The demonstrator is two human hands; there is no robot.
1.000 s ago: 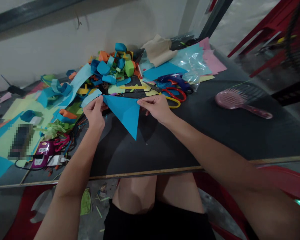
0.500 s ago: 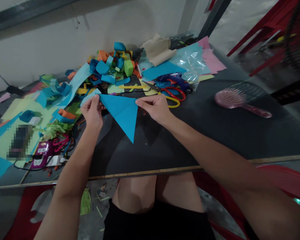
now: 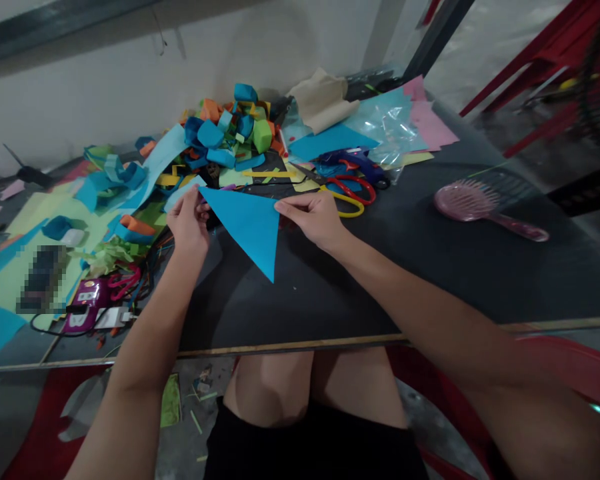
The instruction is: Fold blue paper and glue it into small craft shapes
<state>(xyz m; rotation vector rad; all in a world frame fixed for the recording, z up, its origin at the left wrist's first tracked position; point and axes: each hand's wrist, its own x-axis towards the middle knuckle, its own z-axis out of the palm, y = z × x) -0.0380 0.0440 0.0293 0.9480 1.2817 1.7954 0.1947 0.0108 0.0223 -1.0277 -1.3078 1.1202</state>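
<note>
Head view: blue triangular paper sheet (image 3: 250, 223), held over dark flat tabletop (image 3: 300, 310).
Left hand (image 3: 187, 220): fingers pinched on sheet's ten-o'clock corner.
Right hand (image 3: 314, 217): pinched on two-o'clock corner.
Pink oval plastic hairbrush (image 3: 460, 202): three o'clock.

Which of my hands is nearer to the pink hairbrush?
Right. Your right hand is left of the pink hairbrush, pinching the near upper corner of the blue paper triangle; your left hand is farther left, at its other upper corner.
</note>
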